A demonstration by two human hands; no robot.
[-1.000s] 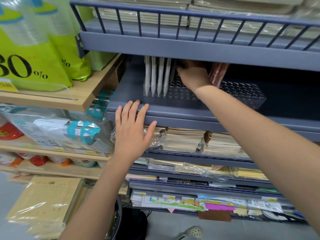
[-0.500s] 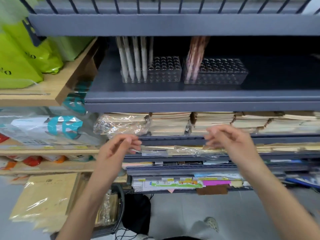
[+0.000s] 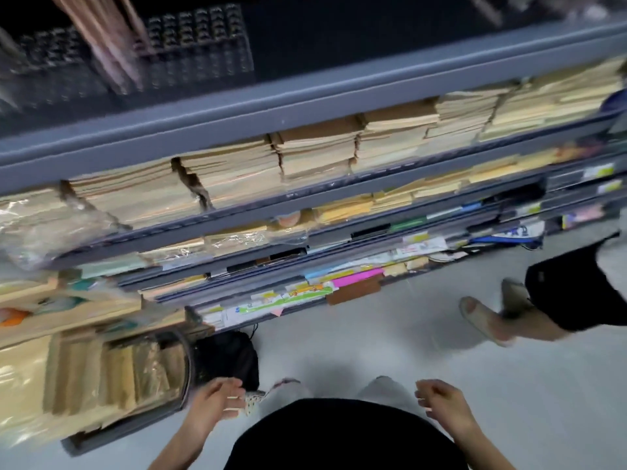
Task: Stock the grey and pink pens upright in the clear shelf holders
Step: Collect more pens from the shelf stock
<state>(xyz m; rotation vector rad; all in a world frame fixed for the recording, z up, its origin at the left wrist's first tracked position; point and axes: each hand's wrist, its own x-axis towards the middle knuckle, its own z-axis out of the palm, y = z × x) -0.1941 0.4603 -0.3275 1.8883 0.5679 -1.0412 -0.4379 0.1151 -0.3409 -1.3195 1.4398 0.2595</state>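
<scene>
Pens point(image 3: 109, 52), pink, in clear holder point(image 3: 203, 45); left hand point(image 3: 217, 400) and right hand point(image 3: 441, 401) empty, loosely curled.

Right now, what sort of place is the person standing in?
Probably a stationery shop: stacked notebooks on grey metal shelves, pink pens standing in a clear holder, and labels on shelf edges.
</scene>
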